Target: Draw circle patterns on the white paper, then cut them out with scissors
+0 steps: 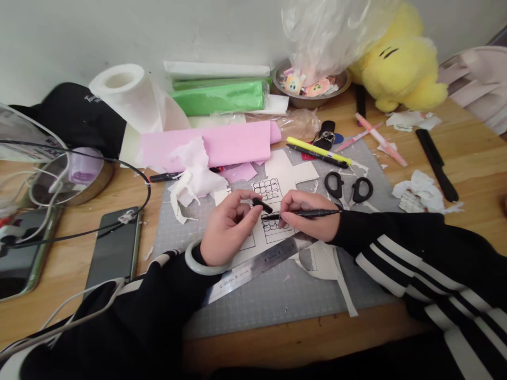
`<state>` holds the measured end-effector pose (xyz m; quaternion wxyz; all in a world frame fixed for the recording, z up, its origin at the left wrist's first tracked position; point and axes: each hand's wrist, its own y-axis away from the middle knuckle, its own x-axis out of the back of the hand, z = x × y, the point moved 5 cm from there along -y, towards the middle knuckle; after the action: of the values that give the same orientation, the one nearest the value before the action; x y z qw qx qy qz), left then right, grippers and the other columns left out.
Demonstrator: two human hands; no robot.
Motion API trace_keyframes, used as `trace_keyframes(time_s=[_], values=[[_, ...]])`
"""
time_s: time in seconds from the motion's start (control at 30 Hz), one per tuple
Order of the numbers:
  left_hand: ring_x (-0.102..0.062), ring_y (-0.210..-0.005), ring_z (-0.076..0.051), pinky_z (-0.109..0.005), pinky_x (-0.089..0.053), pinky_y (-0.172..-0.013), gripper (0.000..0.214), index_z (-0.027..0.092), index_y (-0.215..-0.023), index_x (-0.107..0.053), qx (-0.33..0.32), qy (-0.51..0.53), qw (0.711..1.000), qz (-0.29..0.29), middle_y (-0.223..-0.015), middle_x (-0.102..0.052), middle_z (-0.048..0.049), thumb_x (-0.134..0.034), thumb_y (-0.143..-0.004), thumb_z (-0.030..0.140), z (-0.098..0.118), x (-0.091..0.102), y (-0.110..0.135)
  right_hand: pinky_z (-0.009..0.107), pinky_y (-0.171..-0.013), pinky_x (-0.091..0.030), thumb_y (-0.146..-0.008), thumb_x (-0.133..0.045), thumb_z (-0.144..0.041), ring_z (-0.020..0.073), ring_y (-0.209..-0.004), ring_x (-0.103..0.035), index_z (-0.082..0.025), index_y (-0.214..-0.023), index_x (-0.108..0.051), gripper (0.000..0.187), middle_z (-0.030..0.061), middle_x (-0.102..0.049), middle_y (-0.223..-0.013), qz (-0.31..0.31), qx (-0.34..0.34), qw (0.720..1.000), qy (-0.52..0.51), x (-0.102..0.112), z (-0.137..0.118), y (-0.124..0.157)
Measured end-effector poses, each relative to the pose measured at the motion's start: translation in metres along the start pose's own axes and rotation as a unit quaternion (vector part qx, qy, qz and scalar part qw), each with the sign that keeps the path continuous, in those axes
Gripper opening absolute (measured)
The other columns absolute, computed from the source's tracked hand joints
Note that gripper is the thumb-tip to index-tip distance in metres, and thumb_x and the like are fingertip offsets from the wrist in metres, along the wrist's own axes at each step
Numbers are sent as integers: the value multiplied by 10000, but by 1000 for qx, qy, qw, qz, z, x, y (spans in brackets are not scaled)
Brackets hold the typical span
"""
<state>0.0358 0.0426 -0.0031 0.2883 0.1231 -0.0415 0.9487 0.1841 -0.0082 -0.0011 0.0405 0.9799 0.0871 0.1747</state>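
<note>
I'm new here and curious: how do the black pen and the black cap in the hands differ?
The pen is long; the cap is short. The right hand holds the pen, the left hand the cap. The pen lies nearly level; the cap slants. Both are black.

Clock centred between the left hand [227, 232] and right hand [307, 203], 12 pointing at the wall. Easiest way through is 6 o'clock: past the ruler [263, 264] there's a decent bare strip of cutting mat [257, 314]. 5's worse, a paper offcut [336, 269] sprawls there. 3 to 4 is blocked by the right sleeve [384, 237], scissors [355, 197] crowd 2 to 3, yellow marker [317, 151] lies across 1. Pink paper [241, 145] walls off 11, crumpled tissue [198, 174] fills 10. Over at 9, a cable [147, 179] loops above the phone [113, 237], total snag trap.
</note>
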Motion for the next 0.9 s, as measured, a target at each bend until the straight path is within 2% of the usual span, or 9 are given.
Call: trace_keyframes(time_s=[0.13, 0.23, 0.3, 0.67, 0.9], values=[[-350, -368, -64, -188, -251, -373, 118, 202, -918, -533, 3, 2, 1000, 4, -438, -397, 81, -551, -821, 266, 0, 0, 0, 181, -469, -391, -738, -500, -171, 78, -501, -535, -173, -705, -485, 36, -18, -635, -591, 28, -15, 998, -62, 4, 3, 0], [-366, -378, -70, -193, -249, -375, 91, 201, -868, -515, 6, 14, 1000, 3, -452, -405, 74, -551, -805, 256, -1, 0, 1, 174, -414, -361, -698, -472, -133, 71, -424, -488, -183, -650, -455, 71, -48, -573, -495, 64, -25, 992, -103, 9, 7, 0], [-356, -372, -71, -200, -235, -375, 74, 199, -841, -503, 6, 18, 1000, 0, -455, -395, 74, -538, -795, 245, -1, 0, 1, 172, -393, -348, -674, -465, -135, 69, -394, -463, -187, -628, -441, 73, -61, -532, -453, 63, -21, 991, -113, 9, 7, 0], [-394, -451, -92, -224, -274, -446, 42, 180, -774, -488, -32, -78, 996, 10, -489, -402, 61, -509, -761, 214, 6, 8, -3, 157, -382, -350, -658, -456, -127, 63, -380, -464, -181, -604, -422, 83, -67, -486, -424, 45, 7, 997, -66, 8, 3, 3], [-348, -432, -73, -202, -272, -418, 79, 165, -797, -484, -44, -81, 994, -67, -496, -408, 66, -520, -763, 228, 7, -1, 2, 157, -400, -351, -671, -457, -125, 59, -387, -453, -176, -603, -418, 94, -61, -493, -429, 39, 23, 998, -42, 9, 2, 3]])
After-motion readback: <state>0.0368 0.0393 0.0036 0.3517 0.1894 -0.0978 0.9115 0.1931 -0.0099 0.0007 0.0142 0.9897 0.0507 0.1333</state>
